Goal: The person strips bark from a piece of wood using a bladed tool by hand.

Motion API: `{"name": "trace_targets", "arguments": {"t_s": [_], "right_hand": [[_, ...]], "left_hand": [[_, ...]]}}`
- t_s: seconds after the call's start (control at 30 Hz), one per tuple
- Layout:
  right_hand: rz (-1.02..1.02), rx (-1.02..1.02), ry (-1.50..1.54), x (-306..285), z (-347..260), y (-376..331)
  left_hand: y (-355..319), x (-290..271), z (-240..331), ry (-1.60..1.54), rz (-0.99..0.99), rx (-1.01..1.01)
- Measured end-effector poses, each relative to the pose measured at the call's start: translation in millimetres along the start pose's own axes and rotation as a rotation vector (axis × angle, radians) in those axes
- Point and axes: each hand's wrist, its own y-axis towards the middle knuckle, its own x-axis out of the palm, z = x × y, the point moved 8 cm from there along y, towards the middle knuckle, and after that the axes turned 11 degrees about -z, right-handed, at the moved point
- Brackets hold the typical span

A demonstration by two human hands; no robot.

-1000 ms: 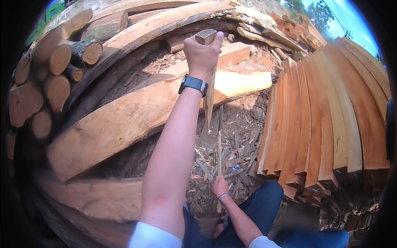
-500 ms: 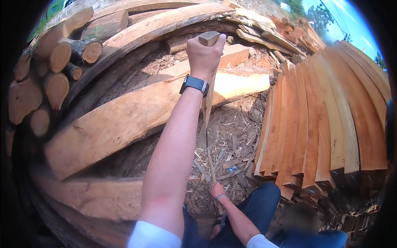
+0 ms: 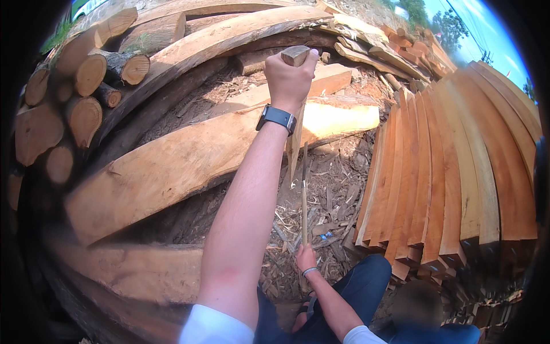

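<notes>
My left hand (image 3: 289,80), with a dark wristwatch (image 3: 277,116) on its wrist, is closed round the upper end of a squared wooden stake (image 3: 295,150). The stake stands near upright and narrows to a thin lower end; my arm covers part of it. Lower and nearer, my right hand (image 3: 306,259) grips the light wooden handle of a long-handled blade (image 3: 305,198). Its dark, narrow upper part is seen edge-on, just right of the stake's lower end and apart from it. I cannot tell the exact kind of tool.
Thick sawn slabs (image 3: 172,163) lie behind and left of my hands. Cut logs (image 3: 86,120) are piled at far left. Stacked long boards (image 3: 435,172) fill the right side. Wood chips (image 3: 338,200) cover the ground. A blurred shape above blue cloth (image 3: 458,333) sits lower right.
The blade was at the stake's lower part and is now apart, to its right and pointing upward. My right hand has risen slightly. My left hand keeps its hold; the view shifted a little.
</notes>
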Motion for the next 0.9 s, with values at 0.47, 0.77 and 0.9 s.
{"name": "trace_targets", "arguments": {"t_s": [0.47, 0.77, 0.9], "right_hand": [[-0.197, 0.03, -0.199, 24, 73, 22], [0.028, -0.165, -0.035, -9, 1, 14], [-0.009, -0.089, -0.235, 39, 62, 24]], "left_hand": [[1, 22, 0, -0.143, -0.002, -0.025], [0, 3, -3, -0.081, 0.008, -0.037], [2, 16, -6, -0.082, -0.002, -0.037]]}}
